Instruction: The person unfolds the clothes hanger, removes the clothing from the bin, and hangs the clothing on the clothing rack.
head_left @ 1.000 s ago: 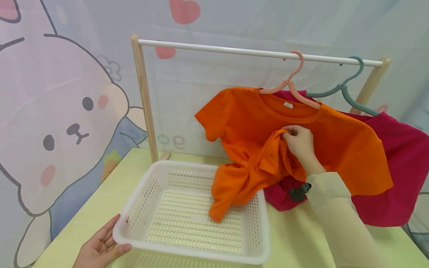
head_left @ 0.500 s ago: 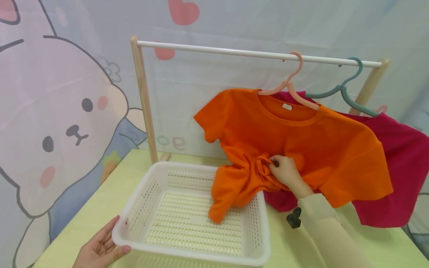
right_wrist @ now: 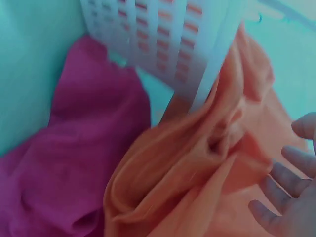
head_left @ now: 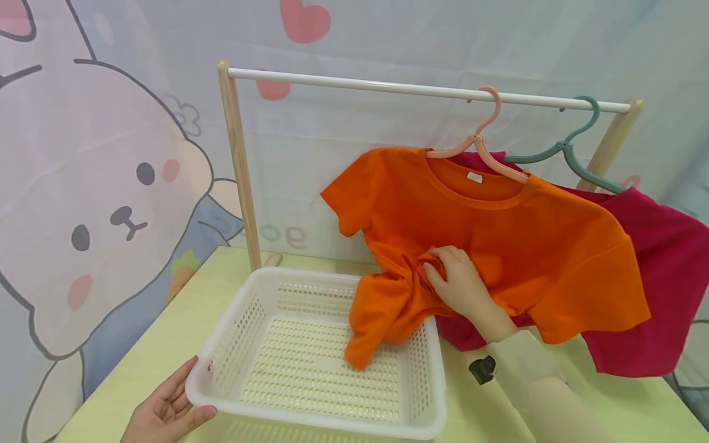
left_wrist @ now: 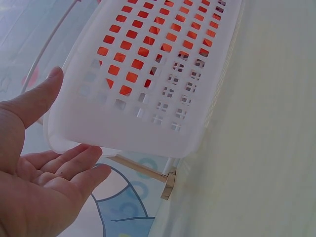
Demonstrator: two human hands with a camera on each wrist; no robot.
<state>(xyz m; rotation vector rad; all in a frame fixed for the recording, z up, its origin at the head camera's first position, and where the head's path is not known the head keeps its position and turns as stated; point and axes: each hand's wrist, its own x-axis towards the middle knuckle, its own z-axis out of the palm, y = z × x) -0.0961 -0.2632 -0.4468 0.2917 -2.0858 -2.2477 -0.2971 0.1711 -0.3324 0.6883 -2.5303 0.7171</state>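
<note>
My left hand (head_left: 166, 403) holds a front corner of the white plastic basket (head_left: 316, 419), thumb at the front rim and fingers along the side; the left wrist view shows them spanning that corner. On a pink hanger (head_left: 487, 147) hangs an orange T-shirt (head_left: 421, 191), its bunched lower part draped over the basket's right wall. My right hand (head_left: 462, 289) lies against the gathered fabric at the shirt's middle. In the right wrist view the right hand's fingers (right_wrist: 284, 180) are spread beside the orange folds. Behind hangs a magenta garment (head_left: 637, 271) on a green hanger (head_left: 584, 169).
A clothes rack with a white rail (head_left: 354, 80) and wooden posts (head_left: 240, 166) stands on the pale yellow table (head_left: 172, 326). A cartoon-printed curtain (head_left: 332, 166) hangs behind it. The basket stands in front of the rack's left part.
My right hand moves down with a piece of orange fabric, releases it, and spreads its fingers at the bunched cloth. The shirt's hem drops. The left hand and basket stay put.
</note>
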